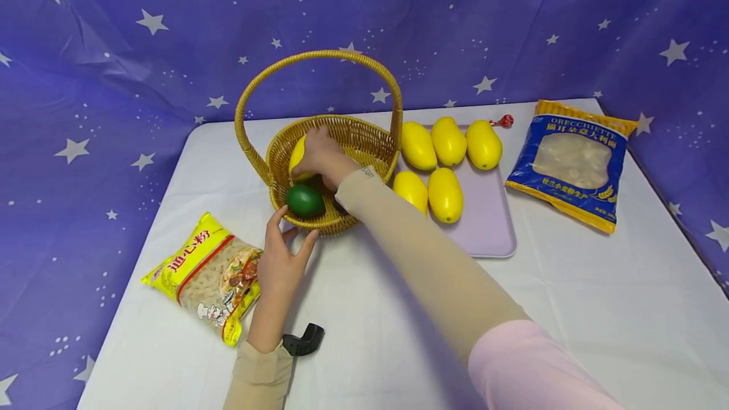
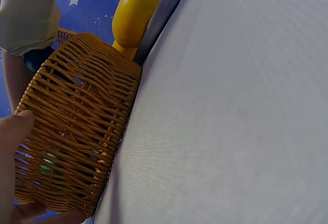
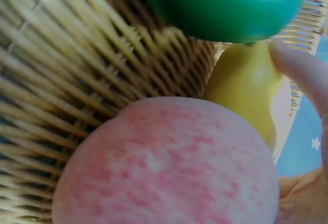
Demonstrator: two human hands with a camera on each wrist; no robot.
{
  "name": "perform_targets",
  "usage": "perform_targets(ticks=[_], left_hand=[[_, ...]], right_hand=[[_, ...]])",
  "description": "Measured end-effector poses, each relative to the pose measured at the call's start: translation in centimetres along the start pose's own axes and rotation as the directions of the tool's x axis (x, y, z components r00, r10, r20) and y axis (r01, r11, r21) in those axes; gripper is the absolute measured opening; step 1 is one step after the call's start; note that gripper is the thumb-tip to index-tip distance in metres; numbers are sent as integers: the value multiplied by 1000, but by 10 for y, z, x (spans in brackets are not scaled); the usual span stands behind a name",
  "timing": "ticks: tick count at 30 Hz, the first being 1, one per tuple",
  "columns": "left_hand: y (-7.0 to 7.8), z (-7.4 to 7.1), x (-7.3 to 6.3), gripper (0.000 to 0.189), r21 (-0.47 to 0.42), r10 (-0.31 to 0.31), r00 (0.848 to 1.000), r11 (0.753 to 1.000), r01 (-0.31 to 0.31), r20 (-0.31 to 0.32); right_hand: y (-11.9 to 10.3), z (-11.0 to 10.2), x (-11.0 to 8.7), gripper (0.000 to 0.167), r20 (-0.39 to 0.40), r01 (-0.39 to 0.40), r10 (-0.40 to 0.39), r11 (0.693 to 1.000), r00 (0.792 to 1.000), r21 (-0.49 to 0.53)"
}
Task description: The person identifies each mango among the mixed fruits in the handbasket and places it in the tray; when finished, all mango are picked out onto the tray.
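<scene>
My right hand (image 1: pixel 324 155) reaches down into a wicker basket (image 1: pixel 336 230) and grips a yellow mango (image 1: pixel 297 158) on its left side. The thumb lies along this mango in the right wrist view. A smooth dark green fruit (image 1: pixel 305 201) sits near the basket's front left wall. Close to the right wrist camera is a pink mottled peach (image 3: pixel 169 167), hidden from the head view by the arm. My left hand (image 1: pixel 283 259) touches the outside of the basket's front with thumb and fingers spread. Its thumb rests on the woven wall (image 2: pixel 77 121).
A lilac tray (image 1: pixel 490 233) with several yellow mangoes (image 1: pixel 446 195) stands right of the basket. Behind it lies a red-wrapped candy (image 1: pixel 504 121). A blue pasta bag (image 1: pixel 569 163) is at the far right, a yellow noodle bag (image 1: pixel 211 277) at the left. The basket's tall handle (image 1: pixel 319 54) arches overhead.
</scene>
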State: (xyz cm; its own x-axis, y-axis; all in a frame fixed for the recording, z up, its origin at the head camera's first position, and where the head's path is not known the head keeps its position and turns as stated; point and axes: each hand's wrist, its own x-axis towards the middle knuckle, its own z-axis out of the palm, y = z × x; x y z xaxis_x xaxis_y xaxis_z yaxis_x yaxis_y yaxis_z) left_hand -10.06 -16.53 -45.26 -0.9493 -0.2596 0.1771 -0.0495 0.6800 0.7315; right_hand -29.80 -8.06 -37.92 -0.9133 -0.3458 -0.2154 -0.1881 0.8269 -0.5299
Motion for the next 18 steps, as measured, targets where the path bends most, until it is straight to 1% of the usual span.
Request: perform_targets(ticks=[2,5,10,14,18], left_hand=[[1,1,0,77,0,-1,1000,1000,1,4],[1,1,0,77,1,1,1000,1000,-1,4],[1,1,0,76,8,13,1000,1000,-13,-9],[0,1,0,76,7,21,1000,1000,-21,-12],[-1,1,0,76,3,14,1000,1000,-14,-8]], right_hand=[[1,-3,0,95,-3,7,-7,1000,1000,21],[1,-10,-1,102,-15,35,-34,999,999,23],[-6,-27,-6,106,-20,89,-88,994,996,59],[-10,-43,-18,112,-23,138,-136,984,990,115],[-9,-57,-36,118,-58,212,-206,969,977,127]])
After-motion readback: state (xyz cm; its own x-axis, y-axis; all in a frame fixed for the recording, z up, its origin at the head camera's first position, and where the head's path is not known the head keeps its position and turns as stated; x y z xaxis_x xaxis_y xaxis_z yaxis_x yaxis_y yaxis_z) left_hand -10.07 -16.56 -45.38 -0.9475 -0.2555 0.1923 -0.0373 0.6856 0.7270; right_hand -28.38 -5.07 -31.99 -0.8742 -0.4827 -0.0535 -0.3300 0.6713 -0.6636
